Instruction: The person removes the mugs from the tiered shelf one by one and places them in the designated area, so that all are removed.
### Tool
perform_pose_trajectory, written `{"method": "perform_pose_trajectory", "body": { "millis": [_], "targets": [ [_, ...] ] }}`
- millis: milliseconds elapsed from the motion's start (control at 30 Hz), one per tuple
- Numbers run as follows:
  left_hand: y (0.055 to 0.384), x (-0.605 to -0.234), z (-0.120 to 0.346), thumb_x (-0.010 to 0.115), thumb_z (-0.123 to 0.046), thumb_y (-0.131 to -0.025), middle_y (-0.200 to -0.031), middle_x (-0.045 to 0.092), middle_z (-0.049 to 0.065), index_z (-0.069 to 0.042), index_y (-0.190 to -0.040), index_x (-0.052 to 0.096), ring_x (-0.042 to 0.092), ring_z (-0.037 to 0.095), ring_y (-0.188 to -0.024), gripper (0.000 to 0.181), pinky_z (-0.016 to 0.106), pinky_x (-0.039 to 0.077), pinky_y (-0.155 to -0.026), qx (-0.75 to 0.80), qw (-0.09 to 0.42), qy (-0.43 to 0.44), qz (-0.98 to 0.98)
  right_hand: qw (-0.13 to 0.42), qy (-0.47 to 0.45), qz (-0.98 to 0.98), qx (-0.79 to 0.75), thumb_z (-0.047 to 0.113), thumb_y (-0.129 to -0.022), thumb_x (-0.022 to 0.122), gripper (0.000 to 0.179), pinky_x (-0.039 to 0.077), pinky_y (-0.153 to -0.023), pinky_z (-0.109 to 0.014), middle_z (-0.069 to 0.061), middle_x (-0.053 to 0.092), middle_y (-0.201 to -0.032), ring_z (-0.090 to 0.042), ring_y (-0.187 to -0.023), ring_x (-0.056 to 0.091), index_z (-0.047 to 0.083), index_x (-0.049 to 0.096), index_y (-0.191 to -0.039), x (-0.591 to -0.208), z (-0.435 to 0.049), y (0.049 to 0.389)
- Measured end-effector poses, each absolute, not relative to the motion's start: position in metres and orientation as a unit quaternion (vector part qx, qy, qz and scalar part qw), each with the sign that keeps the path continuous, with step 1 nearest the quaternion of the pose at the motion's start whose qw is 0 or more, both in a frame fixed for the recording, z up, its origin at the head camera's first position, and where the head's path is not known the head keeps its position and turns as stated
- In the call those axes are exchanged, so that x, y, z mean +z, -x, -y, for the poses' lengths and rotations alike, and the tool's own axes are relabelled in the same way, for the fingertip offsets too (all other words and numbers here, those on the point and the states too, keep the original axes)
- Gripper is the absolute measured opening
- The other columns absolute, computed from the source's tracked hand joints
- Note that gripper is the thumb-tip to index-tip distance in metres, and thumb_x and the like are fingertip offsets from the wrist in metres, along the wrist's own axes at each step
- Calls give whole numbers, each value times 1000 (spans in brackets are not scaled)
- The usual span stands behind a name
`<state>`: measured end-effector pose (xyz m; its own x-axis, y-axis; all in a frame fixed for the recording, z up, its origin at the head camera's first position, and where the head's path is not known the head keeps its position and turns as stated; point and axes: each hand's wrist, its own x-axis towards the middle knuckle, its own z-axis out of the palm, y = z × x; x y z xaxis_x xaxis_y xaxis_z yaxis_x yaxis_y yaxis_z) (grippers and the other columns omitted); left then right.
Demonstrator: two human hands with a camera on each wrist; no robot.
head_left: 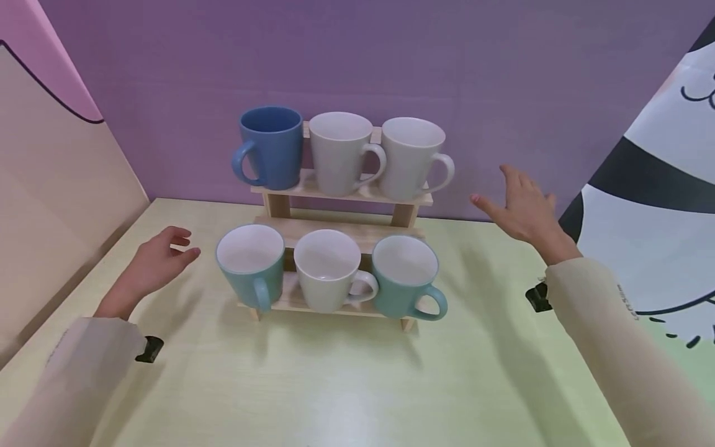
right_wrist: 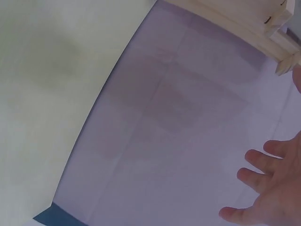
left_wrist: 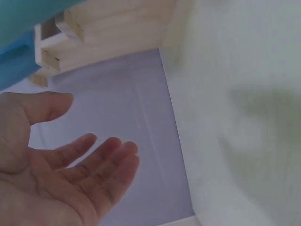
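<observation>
My left hand [head_left: 159,261] hovers left of the mugs, fingers loosely bent, holding nothing. Off to the right, near the top tier, my right hand [head_left: 522,208] is in the air with fingers spread and nothing in it. Between them stands a wooden tiered rack [head_left: 352,231]. Its top tier bears a blue mug [head_left: 274,152], a white mug [head_left: 339,155] and another white mug [head_left: 408,158]. On the lowest tier sit a teal mug [head_left: 248,264], a white mug [head_left: 326,273] and a second teal mug [head_left: 404,273]. Both hands are apart from every mug.
The rack stands on a pale wooden table [head_left: 335,385]. Behind it rises a purple backdrop [head_left: 357,56]. A panda-patterned panel [head_left: 665,167] stands at the right, and a cream and pink panel [head_left: 56,149] at the left. The middle tier shows bare wood.
</observation>
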<state>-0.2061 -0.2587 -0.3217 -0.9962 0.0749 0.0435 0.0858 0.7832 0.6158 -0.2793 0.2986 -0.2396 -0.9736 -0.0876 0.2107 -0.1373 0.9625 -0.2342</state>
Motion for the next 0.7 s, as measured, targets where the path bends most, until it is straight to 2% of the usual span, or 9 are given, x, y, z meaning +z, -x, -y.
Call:
{"method": "perform_pose_trajectory", "body": {
  "millis": [200, 333, 700],
  "targets": [
    [188, -330, 249, 48, -27, -99, -129, 48, 32, 10, -136, 35, 52, 47, -115, 53, 49, 52, -85, -373, -1, 23, 927, 102, -68, 984, 133, 64, -91, 41, 92, 14, -100, -78, -29, 17, -153, -50, -138, 18, 3, 7, -152, -239, -292, 276],
    [179, -336, 243, 47, -24, -100, -127, 49, 32, 11, -136, 32, 56, 42, -109, 53, 42, 54, -85, -417, -16, 22, 909, 117, -74, 980, 146, 61, -92, 43, 91, 17, -103, -76, -30, 18, -152, -52, -136, 21, 2, 8, -151, -237, -287, 274],
    [161, -351, 219, 50, -12, -97, -122, 50, 29, 12, -135, 31, 62, 31, -103, 49, 32, 58, -86, -510, -57, 20, 858, 141, -76, 966, 202, 49, -93, 50, 84, 28, -105, -69, -30, 26, -148, -49, -132, 28, 1, 13, -150, -235, -276, 265]
  ]
}}
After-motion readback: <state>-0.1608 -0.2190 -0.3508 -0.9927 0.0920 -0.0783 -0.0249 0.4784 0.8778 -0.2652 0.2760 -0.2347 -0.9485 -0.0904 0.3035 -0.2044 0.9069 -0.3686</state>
